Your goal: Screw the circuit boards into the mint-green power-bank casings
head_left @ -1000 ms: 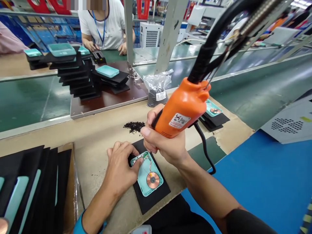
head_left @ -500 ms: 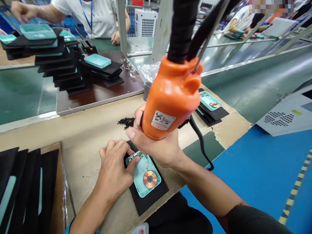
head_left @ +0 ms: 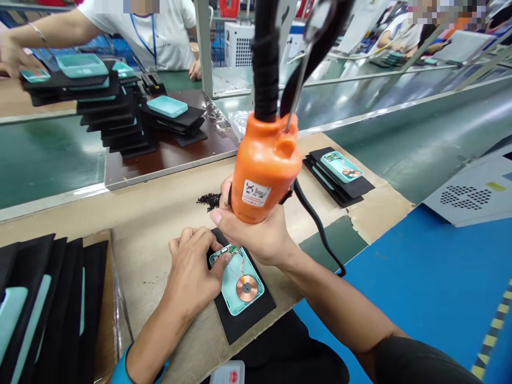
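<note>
My right hand (head_left: 260, 232) is wrapped round an orange electric screwdriver (head_left: 266, 160), held upright over the work; its bit is hidden behind my hand. Below it lies a teal plastic case (head_left: 234, 298) with a round copper coil (head_left: 247, 288) and a small green circuit board (head_left: 232, 249) inside. My left hand (head_left: 198, 261) pinches the case's upper left edge, thumb inside by the board. A black foam sheet (head_left: 236, 330) lies under the case. A pile of tiny black screws (head_left: 208, 201) sits just beyond my hands.
A carton (head_left: 114, 298) of black sheets and teal cases stands at left. Another open case (head_left: 342, 166) rests on black sheets at right. Stacked cases (head_left: 82, 65) fill the far left, where a co-worker's hand (head_left: 12, 58) reaches. A black cord (head_left: 320, 229) hangs beside the screwdriver.
The screwdriver now appears lower, a little further left and smaller in view. My left hand keeps its pinch on the case. The co-worker's hand has moved down onto a case at far left.
</note>
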`<state>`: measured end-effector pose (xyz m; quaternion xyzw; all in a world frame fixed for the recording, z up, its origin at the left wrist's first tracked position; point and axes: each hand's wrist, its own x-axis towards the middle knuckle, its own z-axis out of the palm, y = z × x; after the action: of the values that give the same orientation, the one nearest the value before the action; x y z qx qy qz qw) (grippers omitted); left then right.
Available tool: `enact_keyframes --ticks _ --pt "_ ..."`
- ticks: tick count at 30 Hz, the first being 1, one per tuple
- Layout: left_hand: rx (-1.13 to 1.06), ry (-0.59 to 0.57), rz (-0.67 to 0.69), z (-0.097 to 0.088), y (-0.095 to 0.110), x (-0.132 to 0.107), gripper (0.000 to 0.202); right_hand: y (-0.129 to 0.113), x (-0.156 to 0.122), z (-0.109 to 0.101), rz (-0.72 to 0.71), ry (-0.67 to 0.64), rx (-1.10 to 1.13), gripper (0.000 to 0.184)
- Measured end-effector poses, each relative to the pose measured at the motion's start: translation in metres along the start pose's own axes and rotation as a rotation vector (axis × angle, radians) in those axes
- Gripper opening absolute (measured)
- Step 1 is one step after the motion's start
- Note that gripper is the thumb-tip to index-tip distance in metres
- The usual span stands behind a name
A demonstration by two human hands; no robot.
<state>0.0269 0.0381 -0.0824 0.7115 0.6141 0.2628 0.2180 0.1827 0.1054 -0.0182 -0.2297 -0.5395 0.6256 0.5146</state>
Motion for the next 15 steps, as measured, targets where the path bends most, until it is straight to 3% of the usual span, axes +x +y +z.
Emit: enact_keyframes --ticks 8,12,15 --pt "-0.037 -0.009 -0.017 -0.001 0.0 0.002 0.008 0.0 0.003 -0.002 0.015 -0.053 0.11 0.037" --pt "-0.035 0.002 -0.03 -0.002 0.0 0.002 0.01 -0.007 0.005 -0.013 -0.125 -0.138 0.218 0.031" --pt "-0.043 0.006 -0.043 -0.003 0.0 0.003 0.009 -0.012 0.007 -0.022 -0.223 -0.054 0.228 0.026"
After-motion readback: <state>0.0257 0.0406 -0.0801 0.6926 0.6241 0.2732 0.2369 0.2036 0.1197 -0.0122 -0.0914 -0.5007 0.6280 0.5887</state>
